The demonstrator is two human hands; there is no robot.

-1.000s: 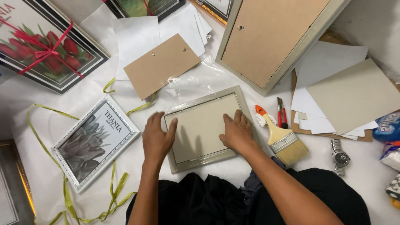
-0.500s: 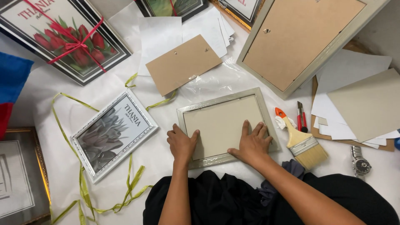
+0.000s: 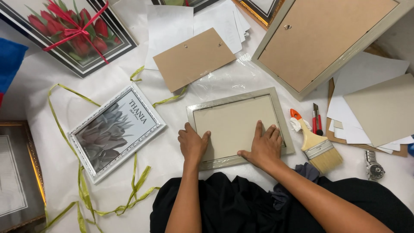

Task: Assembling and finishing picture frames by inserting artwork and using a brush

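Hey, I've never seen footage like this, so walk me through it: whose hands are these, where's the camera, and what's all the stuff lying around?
There is no machine here. The camera sits on a person's head and looks down at their own two bare hands over a surface covered in white paper.

The left hand grips the left edge of a small silver picture frame lying face down. The right hand presses flat on the frame's beige backing. Neither hand lifts anything.

Around it lie a paintbrush, a red cutter, a brown backing board, a larger frame lying face down, loose sheets of card, a framed grey leaf print with green ribbon, a framed tulip picture tied with red ribbon, and a wristwatch.
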